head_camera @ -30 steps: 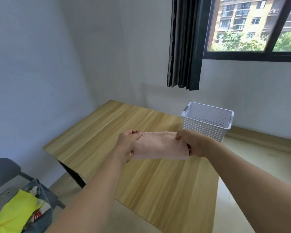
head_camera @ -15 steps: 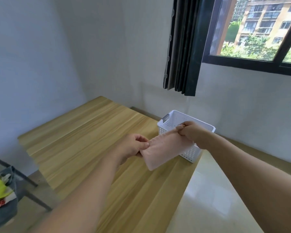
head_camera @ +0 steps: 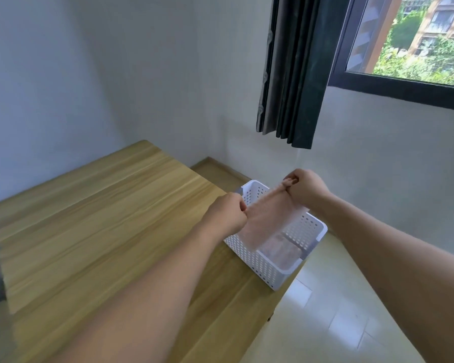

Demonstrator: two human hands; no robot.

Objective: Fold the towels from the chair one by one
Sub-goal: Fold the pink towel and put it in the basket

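Landmark: white perforated basket (head_camera: 266, 265), standing at the right-hand edge of the wooden surface (head_camera: 95, 231).

Folded pink towel (head_camera: 269, 218) hangs directly above the basket opening, lower end dipping inside. The left hand (head_camera: 227, 214) pinches its near corner with closed fingers; the right hand (head_camera: 306, 189) grips the far corner above the basket's far rim. Another folded pink towel (head_camera: 279, 251) already lies in the basket bottom.

Risk: uneven release would likely let the fold open, or drape the cloth over the rim. The basket appears to overhang the surface edge; a downward push could tip it toward the floor (head_camera: 325, 323).

Clearance: open surface lies left of the basket; wall and curtain (head_camera: 291, 74) stand beyond it.
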